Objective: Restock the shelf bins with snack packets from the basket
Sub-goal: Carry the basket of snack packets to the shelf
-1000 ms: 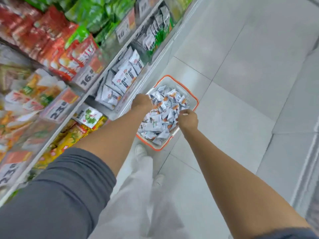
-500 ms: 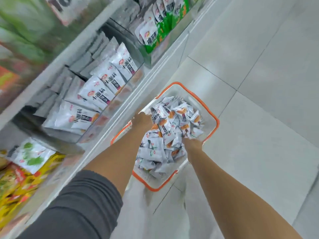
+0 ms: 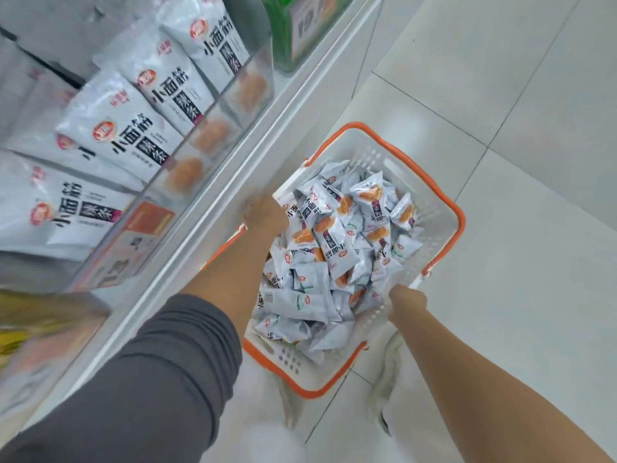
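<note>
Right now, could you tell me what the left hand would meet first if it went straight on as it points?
Probably the snack packets heaped in the basket. The left hand points down at the pile's shelf-side edge, but its fingers are hidden, so depth is unclear.

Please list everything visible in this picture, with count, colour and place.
basket: one, white with orange rim, on the floor beside the shelf
small packets: many, silver-white with orange, heaped in the basket
large packets: at least four, white with dark print, in the shelf bin
shelf bin: one, clear, on the shelf at left
price tag: one, orange and white, on the bin's front
green packets: count unclear, green, next bin at top
floor: pale grey tiles, at right
sleeve: one, grey, on the left arm
left grip: one, bare hand, at the basket's left rim
right grip: one, bare hand, at the basket's near right rim
</note>
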### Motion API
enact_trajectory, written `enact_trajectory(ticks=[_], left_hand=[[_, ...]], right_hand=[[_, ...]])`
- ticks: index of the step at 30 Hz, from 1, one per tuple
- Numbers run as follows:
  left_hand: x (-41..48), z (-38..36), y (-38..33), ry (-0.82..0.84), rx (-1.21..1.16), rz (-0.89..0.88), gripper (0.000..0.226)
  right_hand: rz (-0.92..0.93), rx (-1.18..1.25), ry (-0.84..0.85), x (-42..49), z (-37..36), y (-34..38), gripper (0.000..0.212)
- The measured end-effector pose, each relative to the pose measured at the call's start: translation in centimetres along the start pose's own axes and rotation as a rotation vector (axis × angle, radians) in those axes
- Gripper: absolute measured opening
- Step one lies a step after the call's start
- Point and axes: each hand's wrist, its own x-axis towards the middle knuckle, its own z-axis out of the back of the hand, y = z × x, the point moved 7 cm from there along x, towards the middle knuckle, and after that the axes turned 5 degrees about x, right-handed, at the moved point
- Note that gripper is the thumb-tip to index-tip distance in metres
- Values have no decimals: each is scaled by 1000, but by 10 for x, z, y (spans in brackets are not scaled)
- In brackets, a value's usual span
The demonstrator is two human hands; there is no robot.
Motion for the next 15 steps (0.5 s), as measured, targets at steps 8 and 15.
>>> enact_trajectory(ticks=[8,15], left_hand=[[-29,4,26,128,-117,33,64],[-121,52,32,165,-92,-5,75]], right_hand=[[16,81,-155,-33,41,-21,32],[73,-58,-218,-106,102,-15,27]])
